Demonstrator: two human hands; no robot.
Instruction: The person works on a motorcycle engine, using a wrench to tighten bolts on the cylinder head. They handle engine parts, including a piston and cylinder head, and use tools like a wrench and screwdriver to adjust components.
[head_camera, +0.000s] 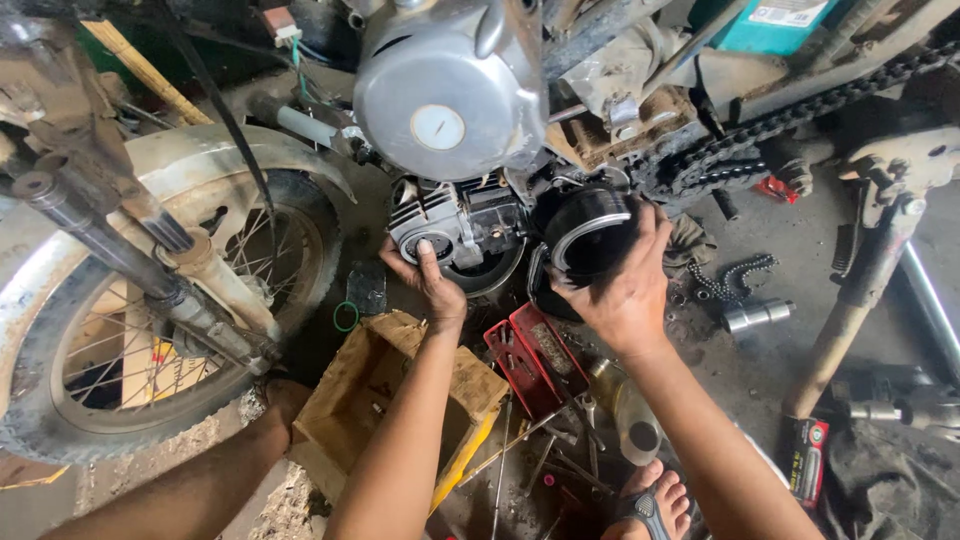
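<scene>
Grimy workshop floor (740, 380) is spreading under a stripped motorcycle. One left hand (435, 285) is pressing its curled fingers against the finned cylinder head (455, 225), seemingly steadying it under the silver engine cover (450, 85). One right hand (620, 280) is gripping the black round part (590, 232) just beside it, fingers wrapped over its rim. One cardboard box (380, 400) and one red tool tray (530, 355) are sitting below.
</scene>
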